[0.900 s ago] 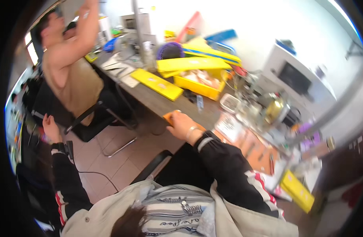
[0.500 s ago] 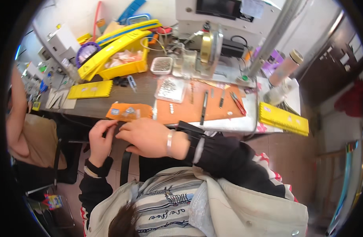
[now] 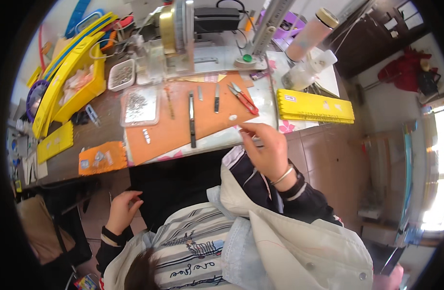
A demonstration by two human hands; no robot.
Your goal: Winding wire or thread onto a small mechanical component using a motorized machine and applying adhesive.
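Just above the curled right hand, any pinch hard to tell, and well apart from the loosely spread left hand at lower left: red-handled snips, long axis slanting down-right.

Orange mat mid-frame; snips w/ red handles, just R of ctr. Yellow strip upper R; bin upper L, also yellow. Orange pad L. Shirt btm ctr: grey/white stripes (dark motif too).

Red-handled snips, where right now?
Head view, just right of centre: the red-handled snips lie at the right end of the orange mat, beyond the right hand, which isn't holding them.
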